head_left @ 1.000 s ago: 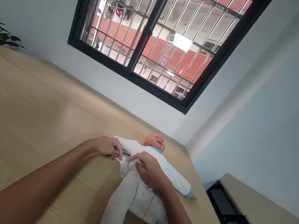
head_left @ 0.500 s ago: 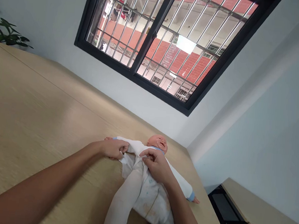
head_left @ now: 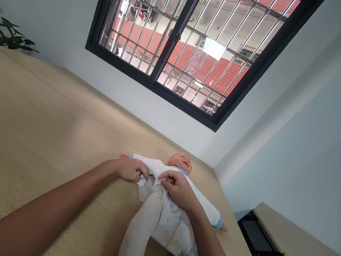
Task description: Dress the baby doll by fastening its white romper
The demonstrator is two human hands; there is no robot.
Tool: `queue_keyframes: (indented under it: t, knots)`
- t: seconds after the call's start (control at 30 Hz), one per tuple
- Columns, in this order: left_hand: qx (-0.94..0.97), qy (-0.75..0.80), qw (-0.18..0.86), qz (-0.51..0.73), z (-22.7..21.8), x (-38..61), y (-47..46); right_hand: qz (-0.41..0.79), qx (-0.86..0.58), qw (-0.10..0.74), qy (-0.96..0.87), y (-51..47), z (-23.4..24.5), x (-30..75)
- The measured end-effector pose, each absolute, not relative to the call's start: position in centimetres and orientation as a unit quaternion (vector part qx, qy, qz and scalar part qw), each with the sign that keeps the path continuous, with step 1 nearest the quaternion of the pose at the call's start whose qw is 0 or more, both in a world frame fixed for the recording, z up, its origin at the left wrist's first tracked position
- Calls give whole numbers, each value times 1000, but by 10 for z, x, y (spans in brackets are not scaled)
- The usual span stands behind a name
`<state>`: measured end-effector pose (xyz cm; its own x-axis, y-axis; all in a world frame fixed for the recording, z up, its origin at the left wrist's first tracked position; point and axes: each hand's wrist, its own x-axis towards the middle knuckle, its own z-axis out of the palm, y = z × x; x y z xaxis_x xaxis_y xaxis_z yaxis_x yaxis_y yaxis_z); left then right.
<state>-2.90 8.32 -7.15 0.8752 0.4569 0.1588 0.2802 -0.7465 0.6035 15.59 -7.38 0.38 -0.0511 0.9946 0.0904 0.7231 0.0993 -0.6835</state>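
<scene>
A baby doll [head_left: 180, 162] in a white top with blue cuffs lies on its back on the wooden table, arms spread and legs toward me. Round its hips is a white diaper [head_left: 173, 228] with faint prints, a line down the middle and brownish stains. At the doll's waist, my left hand [head_left: 131, 170] pinches the diaper's loose side flap [head_left: 145, 188]. My right hand [head_left: 177, 186] is closed at the diaper's front waist, fingertips pressed together on its upper edge. What lies under the right fingers is partly hidden.
The wooden table [head_left: 54, 125] reaches to the wall, below a barred window [head_left: 177, 49]. A potted plant's leaves [head_left: 11, 36] show at the far left. To the right stands a lower wooden surface with a black front [head_left: 268, 242].
My left fingers have shifted slightly toward the diaper flap, with the index finger more extended. The right hand stays nearly in place at the waist.
</scene>
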Motion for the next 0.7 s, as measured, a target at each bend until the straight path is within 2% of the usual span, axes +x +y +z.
queue_keyframes:
  t: [0.17, 0.3, 0.57, 0.7]
  knots:
    - [970, 128, 180, 98, -70, -20, 72, 236, -614, 322, -681, -72, 3, 156]
    - [972, 161, 141, 95, -70, -17, 69, 230, -607, 343, -679, -72, 1, 156]
    - [932, 281, 206, 100, -65, -32, 77, 198, -608, 298, -709, -71, -12, 158]
    - [918, 230, 313, 85, -63, -36, 79, 168, -606, 270, -729, -71, -18, 161]
